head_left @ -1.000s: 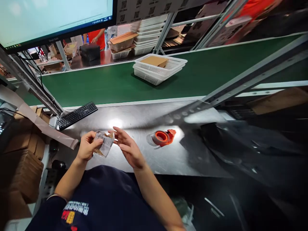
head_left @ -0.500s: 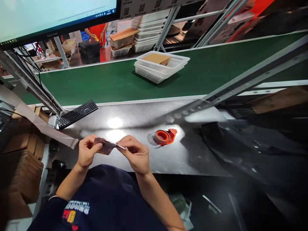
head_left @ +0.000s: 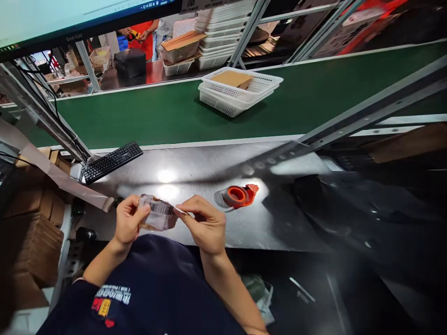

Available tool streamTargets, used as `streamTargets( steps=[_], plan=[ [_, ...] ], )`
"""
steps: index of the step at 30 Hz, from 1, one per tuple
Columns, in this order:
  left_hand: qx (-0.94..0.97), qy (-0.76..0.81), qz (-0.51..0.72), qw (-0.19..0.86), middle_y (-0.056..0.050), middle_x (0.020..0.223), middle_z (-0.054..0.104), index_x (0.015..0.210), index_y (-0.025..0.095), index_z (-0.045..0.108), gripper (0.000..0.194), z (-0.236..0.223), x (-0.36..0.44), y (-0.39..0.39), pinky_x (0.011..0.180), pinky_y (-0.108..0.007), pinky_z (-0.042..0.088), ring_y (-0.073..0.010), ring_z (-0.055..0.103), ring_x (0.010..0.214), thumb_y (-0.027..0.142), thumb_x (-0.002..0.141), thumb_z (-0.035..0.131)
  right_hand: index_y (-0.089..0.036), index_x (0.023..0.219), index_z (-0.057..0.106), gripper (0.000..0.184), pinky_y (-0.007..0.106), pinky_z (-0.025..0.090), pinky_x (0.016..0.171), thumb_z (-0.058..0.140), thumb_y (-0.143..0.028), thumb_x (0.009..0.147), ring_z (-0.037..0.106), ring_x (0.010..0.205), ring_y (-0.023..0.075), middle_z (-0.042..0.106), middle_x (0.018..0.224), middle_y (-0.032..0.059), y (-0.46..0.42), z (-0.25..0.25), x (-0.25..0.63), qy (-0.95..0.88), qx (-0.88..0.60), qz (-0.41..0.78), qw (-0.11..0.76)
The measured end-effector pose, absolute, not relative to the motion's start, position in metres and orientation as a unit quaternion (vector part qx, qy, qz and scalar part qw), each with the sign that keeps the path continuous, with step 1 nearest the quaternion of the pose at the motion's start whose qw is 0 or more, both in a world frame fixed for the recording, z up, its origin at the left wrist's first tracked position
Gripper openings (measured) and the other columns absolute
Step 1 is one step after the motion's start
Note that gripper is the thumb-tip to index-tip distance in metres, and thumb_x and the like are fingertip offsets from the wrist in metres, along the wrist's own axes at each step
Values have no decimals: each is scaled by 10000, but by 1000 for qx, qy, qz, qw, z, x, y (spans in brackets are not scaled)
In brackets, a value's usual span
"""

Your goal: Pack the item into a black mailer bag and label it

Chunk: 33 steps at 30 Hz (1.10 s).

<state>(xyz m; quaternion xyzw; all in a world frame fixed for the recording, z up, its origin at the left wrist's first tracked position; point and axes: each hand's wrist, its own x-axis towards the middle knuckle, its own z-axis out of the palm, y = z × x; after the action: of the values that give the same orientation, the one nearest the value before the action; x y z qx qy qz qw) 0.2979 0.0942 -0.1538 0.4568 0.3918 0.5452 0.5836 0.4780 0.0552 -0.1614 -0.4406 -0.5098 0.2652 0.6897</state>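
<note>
Above the near edge of the metal table (head_left: 195, 167), my left hand (head_left: 129, 218) pinches the left end of a small packet with a barcode label (head_left: 160, 216). The packet looks pale and crinkled, with a brownish edge. My right hand (head_left: 206, 223) is closed, thumb against fingers, on a thin white edge at the packet's right end; whether that edge is part of the label I cannot tell. To the right of my hands, an orange tape dispenser with a roll of tape (head_left: 237, 196) lies on the table.
A black keyboard (head_left: 111, 163) lies at the table's back left. Behind it runs a green conveyor belt (head_left: 139, 116) carrying two stacked white baskets (head_left: 240, 100). Metal posts frame both sides. Folded cardboard (head_left: 38, 242) stands at left; dark plastic (head_left: 335, 214) covers the right. A co-worker (head_left: 148, 39) stands beyond.
The packet has turned so that its barcode face shows toward me. My right hand has shifted slightly right, and the view has tilted a little.
</note>
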Motion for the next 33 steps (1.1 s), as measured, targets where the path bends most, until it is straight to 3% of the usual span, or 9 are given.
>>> streamTargets(
  steps=[3, 7, 13, 15, 21, 28, 31, 33],
  plan=[
    [429, 406, 543, 597, 53, 573, 457, 610, 176, 472, 585, -156, 299, 94, 542, -202, 393, -76, 421, 539, 510, 713, 941, -303, 983, 842, 216, 342, 623, 646, 750, -133, 887, 702, 720, 183, 752, 817, 33, 55, -174, 478, -591, -414, 153, 675],
    [412, 416, 548, 598, 18, 636, 589, 625, 176, 491, 572, -161, 300, 93, 604, -228, 487, -106, 540, 597, 514, 704, 945, -336, 1187, 808, 415, 363, 675, 734, 653, -74, 905, 730, 800, 197, 767, 881, 38, 58, -184, 483, -697, -334, -27, 634],
    [426, 415, 506, 625, -36, 828, 767, 781, 190, 609, 482, -160, 297, 88, 650, -298, 607, -183, 710, 688, 477, 662, 977, -256, 1174, 788, 379, 341, 687, 731, 606, -57, 908, 738, 800, 200, 760, 838, 54, 59, -182, 488, -724, -329, -124, 594],
    [466, 428, 487, 603, -39, 827, 773, 830, 190, 662, 444, -158, 296, 86, 621, -286, 605, -189, 719, 682, 428, 646, 988, -279, 1189, 788, 406, 346, 690, 724, 591, -63, 908, 749, 806, 206, 764, 853, 52, 58, -183, 486, -719, -340, -112, 595],
    [524, 466, 515, 493, -8, 652, 700, 715, 172, 713, 303, -153, 299, 84, 531, -238, 557, -143, 641, 560, 374, 688, 938, -262, 1294, 754, 448, 342, 698, 815, 592, -64, 927, 770, 866, 200, 780, 931, 52, 52, -184, 483, -731, -337, -64, 590],
    [517, 480, 514, 487, -21, 667, 726, 692, 178, 735, 244, -151, 298, 83, 552, -253, 571, -161, 661, 584, 320, 658, 931, -350, 1116, 818, 384, 375, 700, 787, 608, -95, 920, 770, 812, 200, 793, 931, 16, 52, -197, 483, -719, -328, -40, 612],
    [506, 476, 485, 532, -18, 655, 707, 717, 170, 740, 332, -152, 295, 91, 527, -231, 516, -137, 608, 554, 392, 631, 972, -339, 1093, 796, 348, 338, 654, 689, 657, -87, 896, 734, 770, 182, 761, 928, 19, 51, -195, 474, -640, -388, 80, 659],
    [478, 440, 458, 607, -41, 713, 729, 807, 163, 769, 450, -155, 292, 99, 562, -251, 534, -158, 640, 597, 522, 628, 971, -292, 972, 770, 179, 290, 569, 613, 709, -139, 902, 670, 727, 156, 702, 866, 17, 53, -191, 468, -542, -438, 214, 684]
  ],
)
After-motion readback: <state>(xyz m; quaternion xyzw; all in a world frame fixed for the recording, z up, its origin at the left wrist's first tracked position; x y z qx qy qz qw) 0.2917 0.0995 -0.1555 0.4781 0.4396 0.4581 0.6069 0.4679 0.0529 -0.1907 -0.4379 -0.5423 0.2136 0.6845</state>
